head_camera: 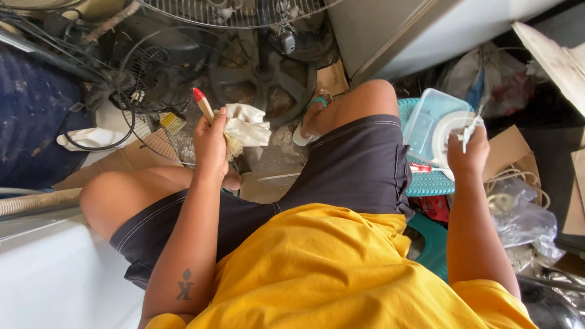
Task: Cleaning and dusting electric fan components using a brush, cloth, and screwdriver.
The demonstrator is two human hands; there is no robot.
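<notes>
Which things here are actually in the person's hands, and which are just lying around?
In hand:
left hand: red-tipped brush, white rag
right hand: small white tool

Lying about:
fan grille
fan base
clear plastic box
red-handled screwdriver
teal stool

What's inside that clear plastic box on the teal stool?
The clear plastic box on the teal stool seems to hold a round white part, reached by the right hand. Anything deeper is hidden.
</notes>
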